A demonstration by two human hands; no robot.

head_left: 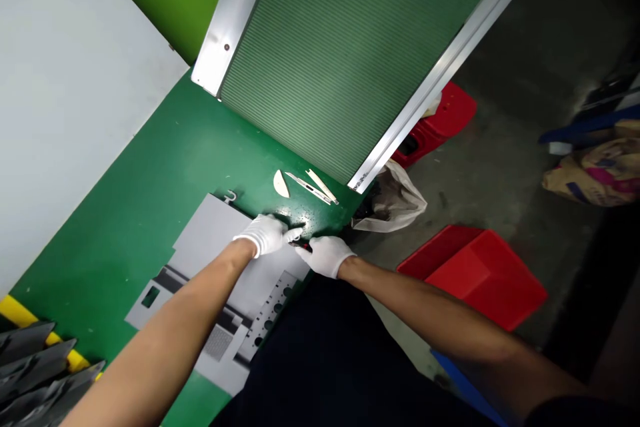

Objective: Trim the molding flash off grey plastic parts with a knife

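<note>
White gloves (267, 233), green table (150, 213), perhaps ribbed panel (340, 53).

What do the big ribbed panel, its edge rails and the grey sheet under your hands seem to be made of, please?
Ribbed panel: probably thin metal fins, matte greenish-grey. Edge rails: bright metal, likely aluminium, with a sheen. Grey sheet: flat matte material with punched holes, possibly painted metal.

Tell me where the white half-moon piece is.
In the head view, the half-moon piece lies on the green table, just beyond the left hand, left of the thin white strips.
</note>
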